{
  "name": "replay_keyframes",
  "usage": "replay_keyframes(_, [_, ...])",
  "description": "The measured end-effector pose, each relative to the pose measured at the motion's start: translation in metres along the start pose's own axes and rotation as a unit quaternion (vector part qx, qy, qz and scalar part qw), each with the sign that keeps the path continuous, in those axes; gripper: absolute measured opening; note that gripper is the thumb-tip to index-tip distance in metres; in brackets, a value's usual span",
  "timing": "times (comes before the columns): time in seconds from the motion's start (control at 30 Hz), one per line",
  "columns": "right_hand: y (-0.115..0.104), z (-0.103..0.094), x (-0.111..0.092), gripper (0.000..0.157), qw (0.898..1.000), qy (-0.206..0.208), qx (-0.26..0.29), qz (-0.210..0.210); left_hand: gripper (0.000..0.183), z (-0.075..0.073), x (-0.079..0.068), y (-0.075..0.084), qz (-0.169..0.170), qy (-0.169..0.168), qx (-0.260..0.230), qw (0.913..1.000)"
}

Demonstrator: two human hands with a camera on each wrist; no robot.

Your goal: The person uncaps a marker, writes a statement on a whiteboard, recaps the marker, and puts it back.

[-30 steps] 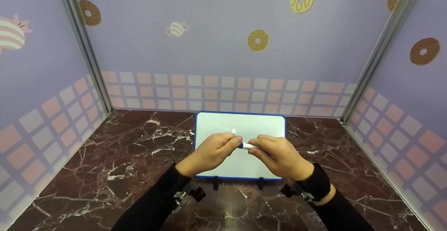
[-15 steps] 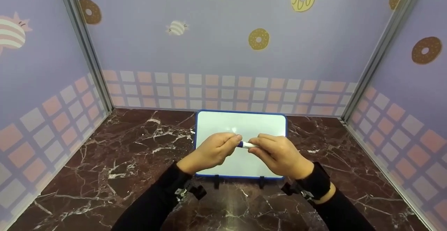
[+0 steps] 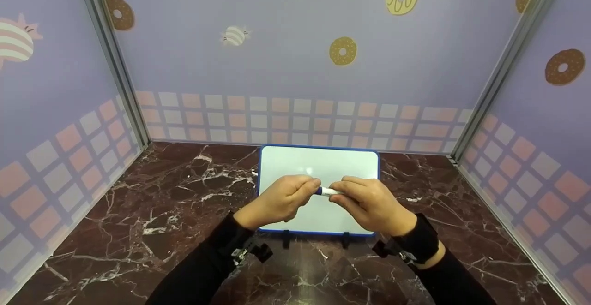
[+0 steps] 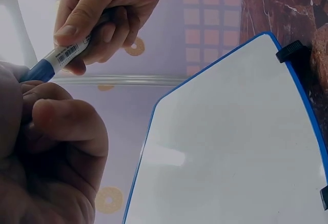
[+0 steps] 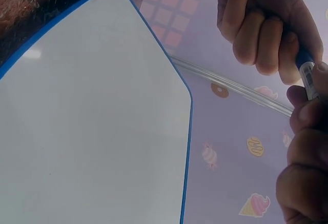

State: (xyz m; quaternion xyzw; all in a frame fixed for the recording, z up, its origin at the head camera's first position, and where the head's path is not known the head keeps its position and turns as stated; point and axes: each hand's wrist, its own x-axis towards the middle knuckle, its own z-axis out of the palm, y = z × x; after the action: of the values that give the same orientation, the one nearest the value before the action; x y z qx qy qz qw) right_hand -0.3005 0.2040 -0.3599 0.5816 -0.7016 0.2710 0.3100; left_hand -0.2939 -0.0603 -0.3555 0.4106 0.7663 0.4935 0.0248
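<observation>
Both hands meet over a whiteboard (image 3: 295, 157) with a blue frame, holding one marker (image 3: 327, 191) between them. The marker has a white barrel with a printed barcode label, seen in the left wrist view, and a blue cap (image 4: 41, 71). My left hand (image 3: 281, 201) pinches the capped end between thumb and curled fingers. From the other side my right hand (image 3: 371, 203) grips the white barrel, thumb along it. The cap is still against the barrel; its far end is hidden inside the left fingers. In the right wrist view the marker (image 5: 307, 78) shows between the two hands.
The board leans on two black stand feet (image 3: 286, 239) on a dark red marbled table (image 3: 184, 231). Behind it rises a lilac wall (image 3: 286, 65) with sweets and checks printed on it. Side walls joined by metal posts (image 3: 501, 65) flank the table.
Almost nothing differs: both hands keep their hold on the marker over the board. The whole head view has shifted very slightly.
</observation>
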Motion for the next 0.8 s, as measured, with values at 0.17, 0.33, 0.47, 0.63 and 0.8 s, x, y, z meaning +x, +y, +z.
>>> replay_keyframes(0.17, [-0.0009,-0.0004,0.0011,0.020,1.000,-0.002,0.018,-0.002,0.045,-0.0007,-0.0008,-0.0003,0.000,-0.005,0.000,1.0000])
replay_keyframes(0.33, [-0.0024,0.0011,0.0013,0.020,0.999,-0.008,0.035,0.008,0.045,-0.0030,-0.0038,0.0007,-0.008,-0.014,-0.003,0.9999])
replay_keyframes(0.47, [-0.0018,0.0008,-0.0003,0.019,0.999,-0.013,0.047,0.013,0.044,-0.0032,-0.0048,0.0013,-0.010,-0.019,0.008,0.9997])
replay_keyframes(0.63, [-0.0011,-0.0011,-0.0004,0.019,0.999,-0.011,0.045,0.013,0.044,-0.0036,-0.0033,0.0022,-0.001,-0.025,0.018,0.9995])
replay_keyframes(0.8, [-0.0030,-0.0006,0.0012,0.020,1.000,-0.004,0.016,-0.005,0.045,-0.0057,-0.0028,0.0026,0.007,-0.034,0.025,0.9991])
